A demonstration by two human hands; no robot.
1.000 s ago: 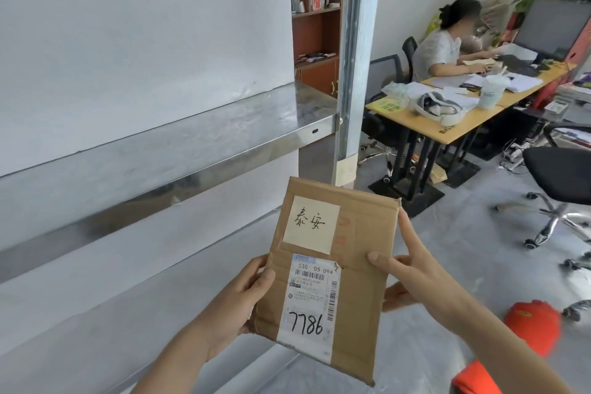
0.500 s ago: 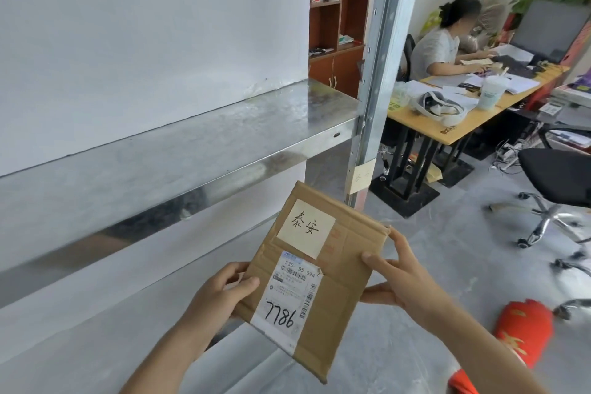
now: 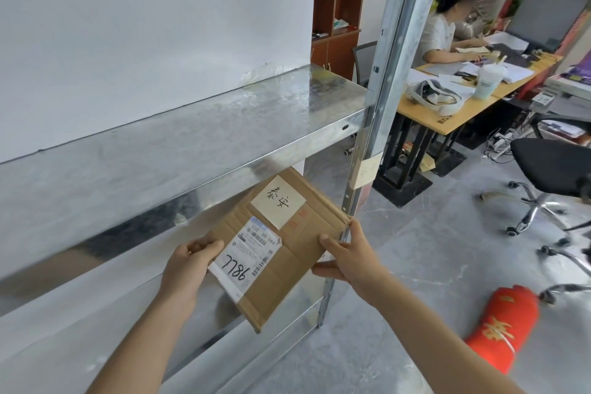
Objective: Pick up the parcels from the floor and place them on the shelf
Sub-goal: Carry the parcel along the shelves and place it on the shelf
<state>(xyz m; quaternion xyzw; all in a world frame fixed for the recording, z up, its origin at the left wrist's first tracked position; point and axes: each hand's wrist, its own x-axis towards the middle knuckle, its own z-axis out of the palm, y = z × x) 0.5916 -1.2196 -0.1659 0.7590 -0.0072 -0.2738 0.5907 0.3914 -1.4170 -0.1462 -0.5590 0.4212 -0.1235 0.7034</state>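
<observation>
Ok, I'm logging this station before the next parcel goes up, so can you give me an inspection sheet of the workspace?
Surface: metal shelf, top bare and shiny.
Job's things: cardboard parcel marked 7786, far corner under the shelf's front lip.
Clutter: red roll on the floor.
Grippers: left hand and right hand grip opposite parcel edges.
Cables: tangle on the floor under the desk.
Surroundings: person seated at desk; office chair; upright post.

The galvanized metal shelf (image 3: 179, 137) has a bare top board (shiny, mottled); a red bundle (image 3: 499, 329) lies on the grey floor (image 3: 415, 265).
</observation>
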